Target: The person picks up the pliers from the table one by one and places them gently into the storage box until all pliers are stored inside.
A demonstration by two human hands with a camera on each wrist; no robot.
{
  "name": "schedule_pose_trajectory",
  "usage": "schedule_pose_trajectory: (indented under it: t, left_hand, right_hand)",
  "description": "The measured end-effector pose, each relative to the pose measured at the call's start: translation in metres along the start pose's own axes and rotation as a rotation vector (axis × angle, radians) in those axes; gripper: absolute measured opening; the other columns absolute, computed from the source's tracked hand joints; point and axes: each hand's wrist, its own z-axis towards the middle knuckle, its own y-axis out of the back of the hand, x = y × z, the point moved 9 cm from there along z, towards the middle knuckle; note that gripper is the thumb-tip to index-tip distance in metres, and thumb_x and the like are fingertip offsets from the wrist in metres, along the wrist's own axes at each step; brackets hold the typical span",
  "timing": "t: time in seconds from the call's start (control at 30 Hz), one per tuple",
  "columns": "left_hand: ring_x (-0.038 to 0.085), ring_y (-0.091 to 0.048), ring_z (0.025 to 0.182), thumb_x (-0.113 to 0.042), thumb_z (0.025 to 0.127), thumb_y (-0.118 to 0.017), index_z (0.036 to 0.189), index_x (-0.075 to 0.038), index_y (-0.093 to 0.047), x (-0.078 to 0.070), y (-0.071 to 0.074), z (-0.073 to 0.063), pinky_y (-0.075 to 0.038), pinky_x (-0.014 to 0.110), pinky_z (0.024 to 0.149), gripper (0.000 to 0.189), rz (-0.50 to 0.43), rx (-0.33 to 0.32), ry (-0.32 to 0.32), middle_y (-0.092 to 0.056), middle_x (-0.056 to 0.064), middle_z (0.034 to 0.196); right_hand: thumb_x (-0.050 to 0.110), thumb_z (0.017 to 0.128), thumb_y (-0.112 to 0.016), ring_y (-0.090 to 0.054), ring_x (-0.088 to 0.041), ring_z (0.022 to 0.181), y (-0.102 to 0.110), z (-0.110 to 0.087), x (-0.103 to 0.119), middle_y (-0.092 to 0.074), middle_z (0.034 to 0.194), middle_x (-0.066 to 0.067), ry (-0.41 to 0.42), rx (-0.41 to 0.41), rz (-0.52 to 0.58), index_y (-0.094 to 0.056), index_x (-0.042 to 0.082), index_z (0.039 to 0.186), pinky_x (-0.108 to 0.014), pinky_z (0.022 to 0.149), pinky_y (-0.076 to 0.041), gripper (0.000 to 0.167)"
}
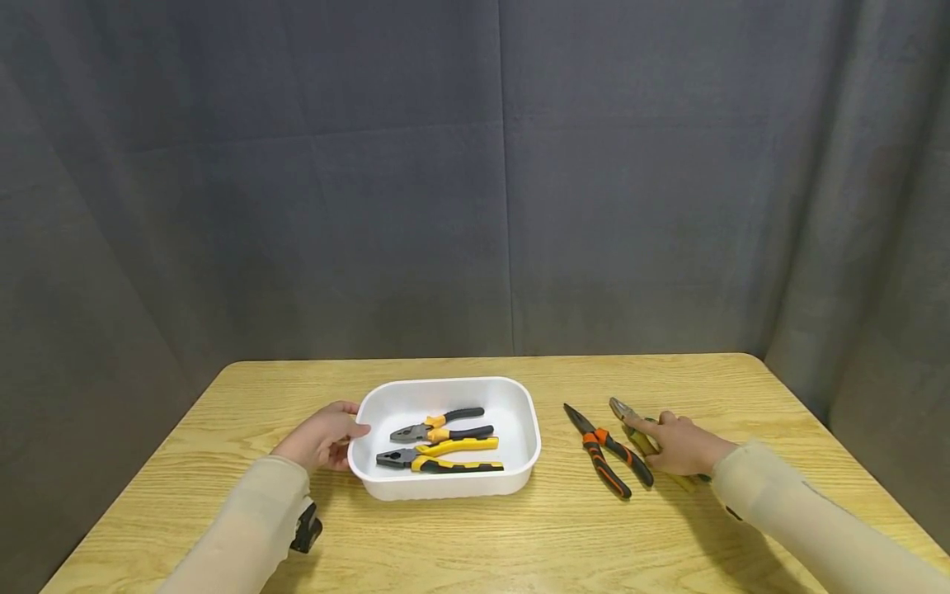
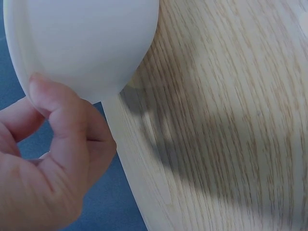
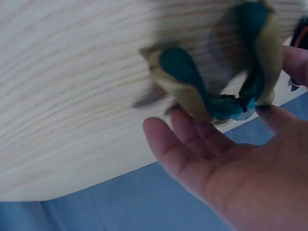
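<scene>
My left hand (image 1: 324,436) holds the left end of a white tray (image 1: 445,488), its thumb over the rim and fingers outside, as the left wrist view also shows. Inside lie pliers with yellow and black handles (image 1: 454,448) and, behind them, pliers with orange and black handles (image 1: 439,430). On the right, my right hand (image 1: 683,445) grips green and beige pliers (image 3: 185,72) by their spread handles, thumb on one side and fingers on the other. Their metal nose (image 1: 622,408) points away to the left. The hand partly covers them in the head view.
Black and orange long-nose pliers (image 1: 597,439) lie on the wooden table (image 1: 475,544) between the tray and my right hand. A grey curtain (image 1: 475,206) hangs behind the table's far edge. A dark device (image 1: 306,528) sits at my left wrist.
</scene>
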Motion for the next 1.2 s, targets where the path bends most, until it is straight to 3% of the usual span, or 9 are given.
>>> schedule_pose_trajectory:
  t: [0.17,0.43,0.67,0.97,1.2]
  left_hand:
    - [0.017,-0.048,0.059,-0.002,0.097,-0.053,0.134,0.002,-0.032,-0.001,0.000,0.000,-0.043,0.019,0.049,0.042,0.007,0.000,-0.004,-0.052,0.015,0.086]
    - [0.017,-0.048,0.060,-0.002,0.097,-0.053,0.135,0.002,-0.031,-0.002,0.001,0.000,-0.043,0.018,0.048,0.044,0.016,-0.009,-0.003,-0.052,0.016,0.087]
    - [0.018,-0.048,0.061,-0.001,0.097,-0.052,0.134,0.002,-0.031,0.000,0.000,-0.001,-0.043,0.019,0.049,0.042,0.013,-0.005,-0.002,-0.050,0.016,0.086]
    - [0.019,-0.047,0.062,-0.002,0.098,-0.051,0.132,0.002,-0.032,-0.002,0.000,-0.002,-0.042,0.021,0.050,0.039,0.032,-0.012,-0.001,-0.049,0.017,0.090]
    - [0.019,-0.046,0.061,-0.003,0.099,-0.049,0.130,0.002,-0.033,-0.003,-0.001,0.000,-0.042,0.021,0.050,0.036,0.049,-0.011,-0.004,-0.048,0.016,0.088]
  right_hand:
    - [0.021,0.088,-0.065,-0.043,-0.042,0.096,-0.002,0.002,-0.004,-0.043,0.110,-0.027,-0.024,0.038,0.010,-0.040,0.006,0.147,-0.056,0.073,-0.043,0.066]
    - [0.017,0.085,-0.063,-0.043,-0.034,0.086,-0.005,0.005,-0.009,-0.040,0.106,-0.022,-0.038,0.082,0.088,-0.034,0.006,0.150,-0.045,0.065,-0.039,0.072]
    - [0.017,0.086,-0.064,-0.048,-0.029,0.077,-0.003,0.004,-0.006,-0.042,0.117,-0.034,0.000,0.023,0.025,-0.037,0.004,0.148,-0.040,0.060,-0.042,0.069]
    - [0.016,0.094,-0.056,-0.047,-0.033,0.082,0.001,-0.001,-0.007,-0.047,0.102,-0.025,0.024,-0.059,-0.016,-0.039,0.001,0.146,-0.045,0.063,-0.042,0.057]
    - [0.014,0.093,-0.055,-0.043,-0.025,0.067,0.007,-0.002,-0.006,-0.048,0.089,-0.021,0.023,-0.159,-0.032,-0.041,-0.005,0.141,-0.038,0.055,-0.038,0.054]
